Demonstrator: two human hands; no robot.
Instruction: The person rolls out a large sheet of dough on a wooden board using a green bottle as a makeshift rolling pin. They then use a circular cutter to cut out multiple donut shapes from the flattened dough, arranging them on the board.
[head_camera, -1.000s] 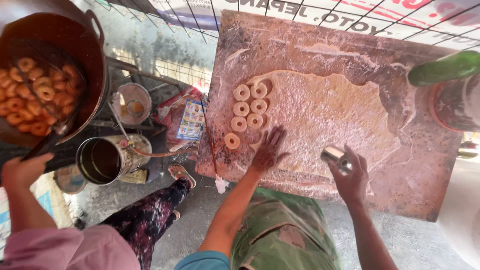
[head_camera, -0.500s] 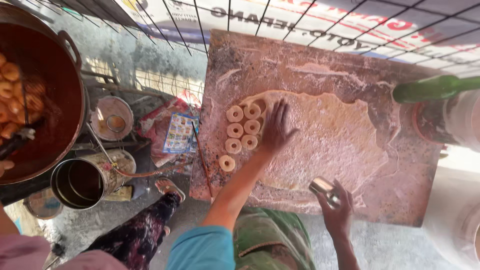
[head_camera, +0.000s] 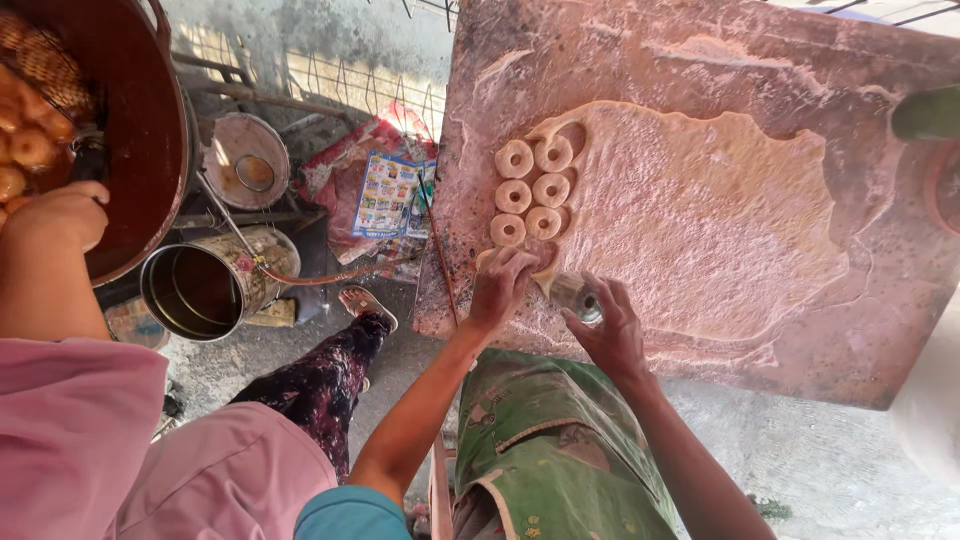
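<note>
A rolled dough sheet (head_camera: 700, 210) lies on a floured board (head_camera: 880, 330). Several cut dough rings (head_camera: 530, 190) sit in two rows at the sheet's left end. My left hand (head_camera: 503, 287) is at the sheet's near left corner, its fingers curled over one more dough ring (head_camera: 486, 258) that is partly hidden. My right hand (head_camera: 608, 332) is just to its right and grips a small round metal cutter (head_camera: 578, 296), held against the near edge of the dough.
At the left, another person in pink has a hand (head_camera: 62, 213) at a big frying pan (head_camera: 150, 130) of browned rings. A metal can (head_camera: 205, 285), a lidded tin (head_camera: 245, 160) and paper packets (head_camera: 385, 190) lie on the floor. A green bottle (head_camera: 925, 112) lies far right.
My left hand has drawn back from the rows of rings to the sheet's near corner. My right hand brought the cutter left beside it. The view has moved closer.
</note>
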